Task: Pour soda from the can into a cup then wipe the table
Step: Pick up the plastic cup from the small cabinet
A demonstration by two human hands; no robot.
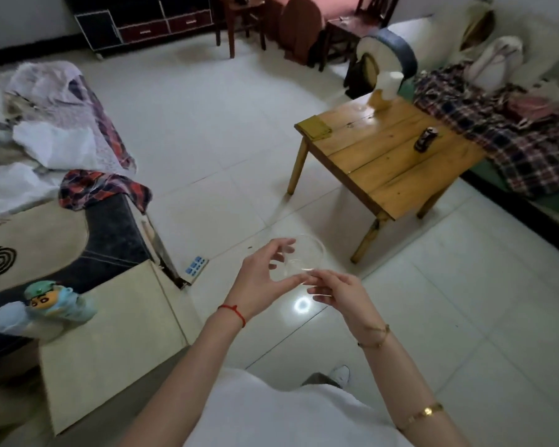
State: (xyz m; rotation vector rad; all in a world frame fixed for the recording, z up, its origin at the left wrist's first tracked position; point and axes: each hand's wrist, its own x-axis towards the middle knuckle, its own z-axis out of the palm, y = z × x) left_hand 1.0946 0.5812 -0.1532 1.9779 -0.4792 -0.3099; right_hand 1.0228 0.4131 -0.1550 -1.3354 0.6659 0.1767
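The person's left hand and right hand both pinch a thin clear plastic cup in mid-air, well short of the dark soda can on the wooden counter beyond them; squeezing could buckle it, or it might slip.

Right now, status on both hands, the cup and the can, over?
Left hand and right hand both grip clear plastic cup, held over tiled floor. Dark soda can upright on wooden table, untouched. Nothing blocking the walk over.
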